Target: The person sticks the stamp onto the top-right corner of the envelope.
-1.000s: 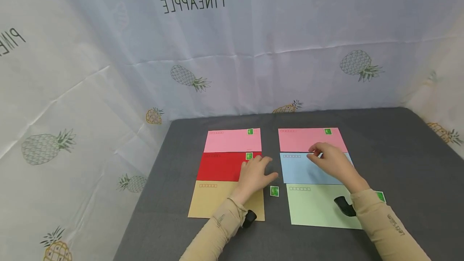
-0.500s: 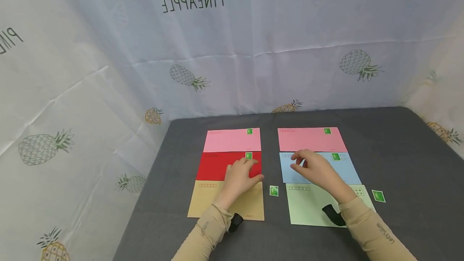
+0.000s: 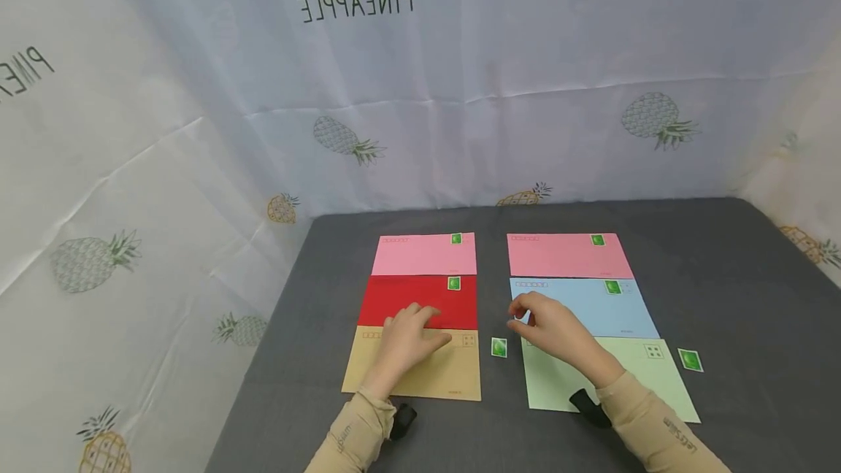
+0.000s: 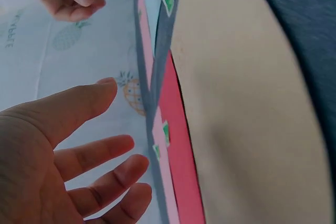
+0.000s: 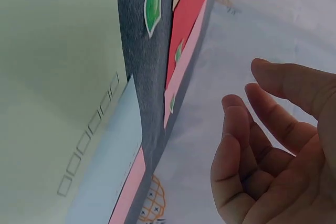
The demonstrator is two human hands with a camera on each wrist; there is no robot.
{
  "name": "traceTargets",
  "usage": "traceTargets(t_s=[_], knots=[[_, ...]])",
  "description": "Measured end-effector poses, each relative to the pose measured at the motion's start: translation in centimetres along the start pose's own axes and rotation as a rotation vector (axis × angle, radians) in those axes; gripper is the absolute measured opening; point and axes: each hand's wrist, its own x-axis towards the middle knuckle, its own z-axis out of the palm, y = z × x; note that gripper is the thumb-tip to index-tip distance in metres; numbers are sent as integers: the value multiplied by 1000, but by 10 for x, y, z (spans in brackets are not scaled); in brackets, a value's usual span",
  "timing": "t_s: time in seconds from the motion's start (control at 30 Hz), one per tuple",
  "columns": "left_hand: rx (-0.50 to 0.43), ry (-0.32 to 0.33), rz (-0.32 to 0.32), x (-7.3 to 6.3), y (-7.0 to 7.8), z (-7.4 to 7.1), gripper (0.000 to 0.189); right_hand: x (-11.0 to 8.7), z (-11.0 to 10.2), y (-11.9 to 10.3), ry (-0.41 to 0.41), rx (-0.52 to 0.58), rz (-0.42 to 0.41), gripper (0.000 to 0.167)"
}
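Observation:
My left hand (image 3: 406,341) is over the boundary of the red envelope (image 3: 388,301) and the tan envelope (image 3: 434,382), fingers spread and holding nothing. My right hand (image 3: 558,323) hovers across the blue envelope (image 3: 611,316) and the pale green envelope (image 3: 657,385). Its fingers bend loosely, with a gap to the thumb in the right wrist view. One loose green stamp (image 3: 499,347) lies on the dark table between the two columns. Another stamp (image 3: 690,360) lies just right of the green envelope. Stamps sit at the upper right of the red and blue envelopes.
At the back of each column is a pink envelope, the left one (image 3: 420,258) and the right one (image 3: 558,261), each with a stamp in its upper right corner. The dark grey table (image 3: 742,276) meets a pineapple-print cloth (image 3: 460,152) behind.
Both hands have moved left and closer to the person's body. The right hand has uncovered the stamp on the blue envelope, and the left hand has left the red envelope's stamp in plain view.

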Motion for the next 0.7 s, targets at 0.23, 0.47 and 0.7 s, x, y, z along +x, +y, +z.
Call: traceTargets(t_s=[0.23, 0.47, 0.7], knots=[[-7, 11, -40, -16, -20, -4, 37, 0, 12, -5, -49, -46, 0, 10], [22, 26, -79, -30, -41, -7, 36, -1, 22, -10, -84, -94, 25, 14], [-23, -8, -164, -39, -57, -8, 41, 0, 35, -10, -102, -152, 46, 17]])
